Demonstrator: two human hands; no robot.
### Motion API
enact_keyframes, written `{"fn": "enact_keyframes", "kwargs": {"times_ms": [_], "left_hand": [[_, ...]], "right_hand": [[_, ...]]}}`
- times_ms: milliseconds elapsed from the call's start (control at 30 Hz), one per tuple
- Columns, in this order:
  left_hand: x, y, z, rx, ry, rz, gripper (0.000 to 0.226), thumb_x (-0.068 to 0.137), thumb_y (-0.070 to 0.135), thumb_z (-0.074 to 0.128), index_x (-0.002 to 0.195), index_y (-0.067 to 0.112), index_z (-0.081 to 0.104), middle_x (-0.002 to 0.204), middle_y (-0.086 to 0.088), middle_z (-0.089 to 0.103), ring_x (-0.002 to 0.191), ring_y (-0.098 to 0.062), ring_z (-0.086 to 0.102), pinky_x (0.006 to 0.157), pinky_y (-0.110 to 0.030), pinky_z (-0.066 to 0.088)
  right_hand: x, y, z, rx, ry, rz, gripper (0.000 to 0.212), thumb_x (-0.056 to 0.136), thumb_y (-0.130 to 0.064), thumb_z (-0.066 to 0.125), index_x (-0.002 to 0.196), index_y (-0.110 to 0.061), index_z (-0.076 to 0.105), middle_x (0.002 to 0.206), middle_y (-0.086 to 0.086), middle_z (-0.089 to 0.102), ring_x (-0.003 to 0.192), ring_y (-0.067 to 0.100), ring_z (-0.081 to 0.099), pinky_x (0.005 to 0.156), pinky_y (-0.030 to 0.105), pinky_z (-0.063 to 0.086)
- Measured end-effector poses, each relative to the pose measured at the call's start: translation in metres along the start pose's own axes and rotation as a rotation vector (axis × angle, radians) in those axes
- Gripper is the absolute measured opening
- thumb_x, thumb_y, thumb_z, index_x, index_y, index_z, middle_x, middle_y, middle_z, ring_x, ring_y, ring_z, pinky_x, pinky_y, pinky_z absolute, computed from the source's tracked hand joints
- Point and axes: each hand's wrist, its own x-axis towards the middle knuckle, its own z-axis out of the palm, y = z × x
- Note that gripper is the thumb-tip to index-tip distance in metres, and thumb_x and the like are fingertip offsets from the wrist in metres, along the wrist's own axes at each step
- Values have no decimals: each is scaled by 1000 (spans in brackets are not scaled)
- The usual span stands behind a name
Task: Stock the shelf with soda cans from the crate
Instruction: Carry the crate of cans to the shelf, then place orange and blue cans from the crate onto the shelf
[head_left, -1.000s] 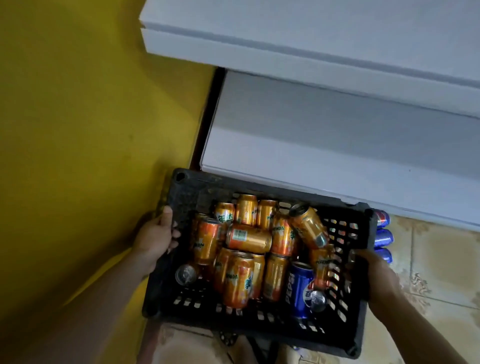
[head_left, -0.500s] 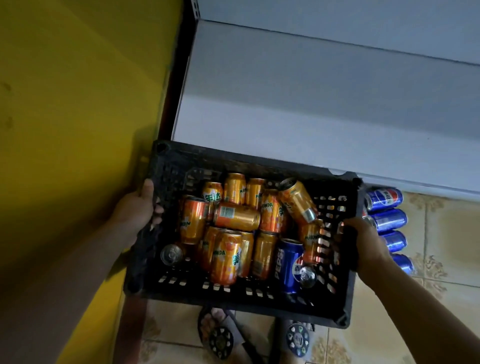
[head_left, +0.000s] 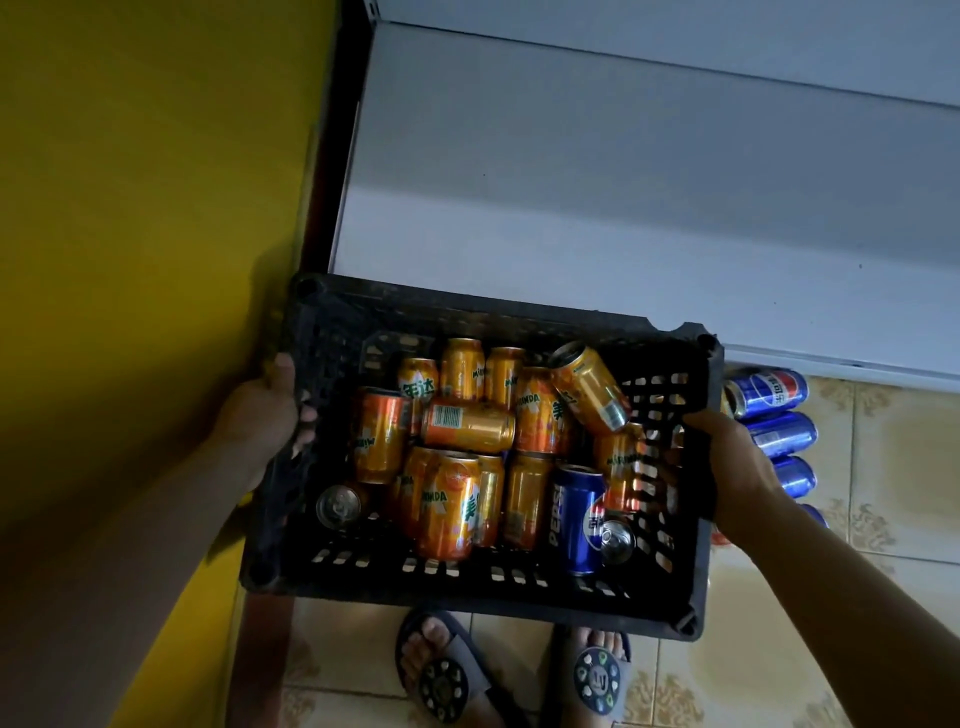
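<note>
Head camera looked down on the black crate (head_left: 332, 332), which I carried with both hands: my left hand (head_left: 262, 421) curled round its left wall, my right hand (head_left: 727, 457) gripping the right wall. Compared with a second before, the crate had swung lower and nearer to me, the upper shelf board had slipped out of view, and the white shelf (head_left: 597, 218) lay bare just beyond the crate's far edge. Inside, the orange cans (head_left: 467, 426) lay jumbled with one blue Pepsi can (head_left: 574, 514) near the right. More blue cans (head_left: 774, 389) had come into sight on the tiled floor (head_left: 893, 441) at right. I judged the crate should be set down before any can could go up.
</note>
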Motion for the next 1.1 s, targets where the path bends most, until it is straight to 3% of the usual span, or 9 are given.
{"fn": "enact_keyframes", "kwargs": {"times_ms": [167, 267, 333, 433, 500, 600, 700, 833, 1100], "left_hand": [[-21, 13, 4, 450, 165, 36, 58, 102, 51, 35, 132, 4, 49, 128, -23, 56, 113, -45, 56, 94, -52, 47], [-74, 19, 22, 722, 338, 411, 50, 98, 32, 52, 137, 2, 45, 133, -24, 50, 120, -44, 49, 95, -52, 45], [-109, 19, 37, 723, 236, 634, 45, 97, 30, 57, 136, 9, 49, 125, -13, 58, 113, -29, 57, 91, -42, 51], [-132, 10, 63, 632, -182, 420, 30, 99, 38, 54, 121, 19, 54, 100, 3, 63, 87, -12, 64, 77, -33, 57], [-128, -5, 80, 603, -267, 340, 44, 95, 45, 58, 132, 22, 46, 113, 3, 63, 100, -15, 64, 86, -34, 54], [-106, -36, 104, 619, -292, 310, 84, 83, 56, 69, 148, 26, 25, 143, 0, 51, 129, -22, 53, 103, -41, 47], [-83, -55, 122, 757, -293, 315, 107, 76, 54, 75, 154, 28, 6, 155, -7, 35, 132, -27, 50, 104, -43, 46], [-70, -51, 125, 897, -259, 385, 92, 78, 47, 76, 148, 25, 20, 138, -6, 51, 119, -28, 59, 90, -36, 49], [-92, -21, 95, 471, -162, 632, 79, 72, 54, 79, 135, 50, 30, 115, 20, 61, 99, -1, 63, 87, -32, 56]], "right_hand": [[-28, -4, 8, -420, 106, -138, 29, 95, -40, 55, 108, -14, 60, 88, 11, 66, 77, 27, 63, 71, 40, 54], [-56, -1, 17, -717, 284, -322, 52, 87, -54, 52, 126, -20, 53, 110, 10, 62, 95, 29, 61, 78, 46, 55], [-76, 1, 25, -798, 309, -491, 53, 91, -45, 55, 137, -20, 47, 131, 13, 53, 116, 30, 51, 90, 49, 52], [-102, 6, 48, -774, 35, -577, 34, 96, -33, 57, 128, -27, 50, 121, 3, 60, 97, 12, 60, 79, 36, 58], [-105, 13, 67, -812, -158, -571, 25, 97, -33, 56, 122, -31, 51, 111, -5, 62, 88, 6, 62, 73, 27, 58], [-84, 27, 101, -897, -333, -614, 26, 96, -34, 57, 121, -33, 50, 110, -9, 63, 92, 7, 65, 73, 24, 57], [-48, 41, 128, -914, -484, -636, 39, 89, -32, 63, 126, -34, 49, 110, -6, 67, 92, 12, 68, 76, 32, 60], [-17, 44, 140, -880, -634, -683, 52, 86, -26, 67, 133, -36, 49, 113, -7, 69, 97, 10, 68, 80, 25, 57], [-14, 10, 122, -624, -841, -862, 72, 83, -17, 70, 132, -59, 37, 114, -20, 67, 102, -3, 64, 89, 26, 55]]}}
